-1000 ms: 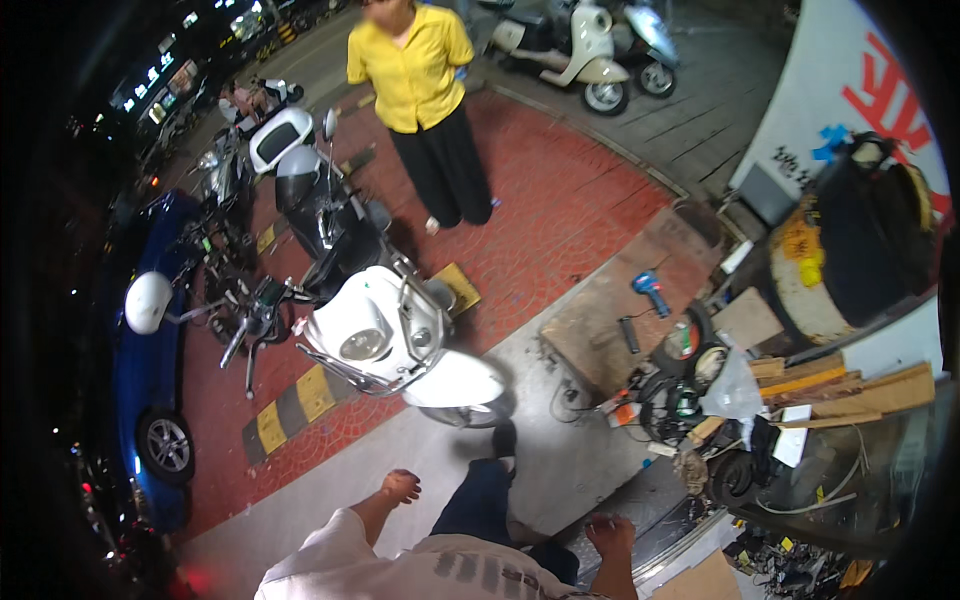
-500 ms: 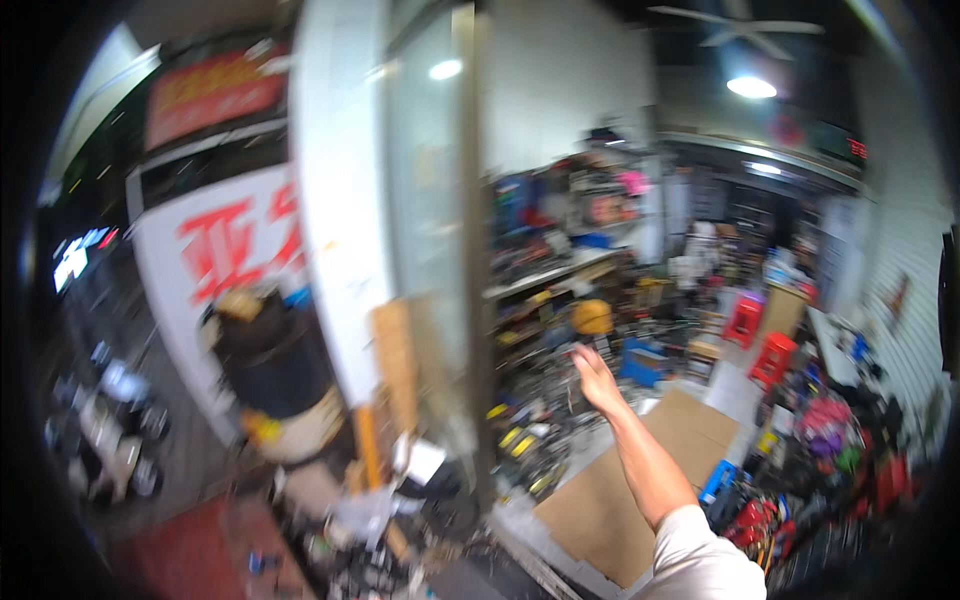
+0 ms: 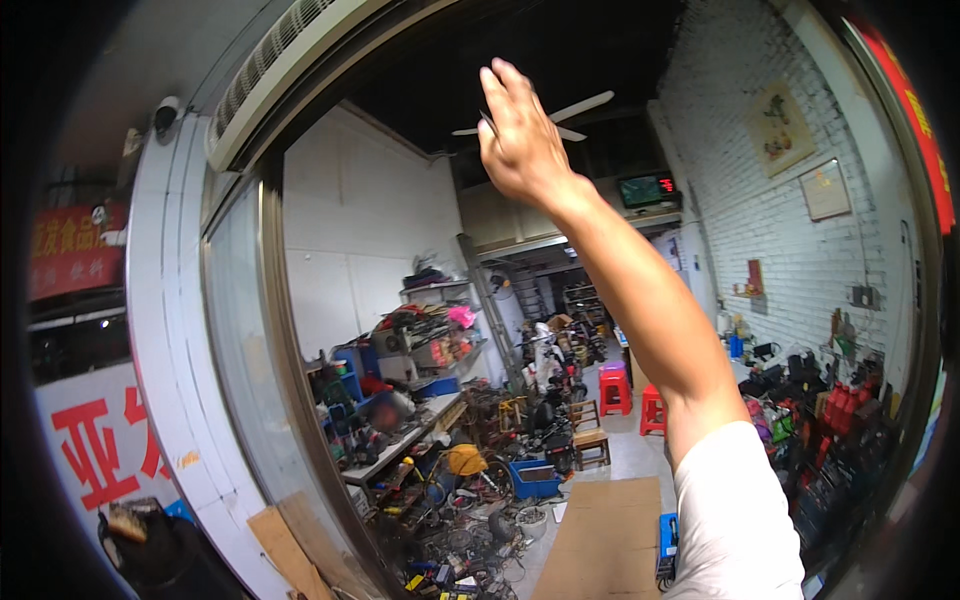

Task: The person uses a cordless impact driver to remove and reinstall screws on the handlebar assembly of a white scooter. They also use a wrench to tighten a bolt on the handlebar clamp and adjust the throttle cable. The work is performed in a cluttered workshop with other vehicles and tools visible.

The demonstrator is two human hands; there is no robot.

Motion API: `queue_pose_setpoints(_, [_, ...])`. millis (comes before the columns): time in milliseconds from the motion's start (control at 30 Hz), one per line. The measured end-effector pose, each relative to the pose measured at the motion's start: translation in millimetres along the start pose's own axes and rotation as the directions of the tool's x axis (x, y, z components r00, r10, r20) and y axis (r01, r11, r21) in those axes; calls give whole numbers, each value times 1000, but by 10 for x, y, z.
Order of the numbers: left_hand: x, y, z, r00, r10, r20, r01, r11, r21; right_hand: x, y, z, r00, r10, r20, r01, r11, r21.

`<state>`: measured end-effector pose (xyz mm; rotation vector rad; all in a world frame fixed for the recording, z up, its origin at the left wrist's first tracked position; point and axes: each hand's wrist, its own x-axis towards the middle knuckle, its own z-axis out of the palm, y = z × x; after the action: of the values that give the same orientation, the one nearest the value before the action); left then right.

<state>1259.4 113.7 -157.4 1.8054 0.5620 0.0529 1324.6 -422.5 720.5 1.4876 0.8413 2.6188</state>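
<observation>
My right hand (image 3: 522, 135) is raised high in the head view, at the upper middle, with its back toward me and its fingers stretched out. A small dark sliver shows beside the thumb; I cannot tell what it is. Behind the hand are a dark ceiling and a white ceiling fan (image 3: 590, 100). To its upper left runs an air curtain unit (image 3: 250, 85) over the metal-framed doorway (image 3: 272, 260); I cannot see it touching either. My white-sleeved arm (image 3: 680, 330) crosses the view of the shop. My left hand is not in view.
Inside are loaded shelves (image 3: 420, 410), piled parts (image 3: 480, 510), a blue bin (image 3: 533, 480), red stools (image 3: 615, 395), a wooden chair (image 3: 590, 450) and a cardboard sheet (image 3: 600, 535). Tools crowd the right wall (image 3: 830, 240). A black drum (image 3: 150, 550) stands outside at lower left.
My view has swung from the scooters and the person in yellow outside to the shop doorway and tilted upward. My right hand has risen from low to overhead; my left hand has left the view.
</observation>
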Motion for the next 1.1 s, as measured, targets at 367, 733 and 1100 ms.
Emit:
queue_pose_setpoints(367, [1587,589,359,980,174,95,-146,959,-244,1430,250,-5,994,108,21,-98,955,-281])
queue_pose_setpoints(733, [546,-62,91,974,-147,170,191,940,-281,1886,89,152,945,283,165,-249,948,-200])
queue_pose_setpoints(1100, [-2945,-2575,892,866,-465,-185,444,884,-145,70,-1174,730,947,242,210,-311,541,781])
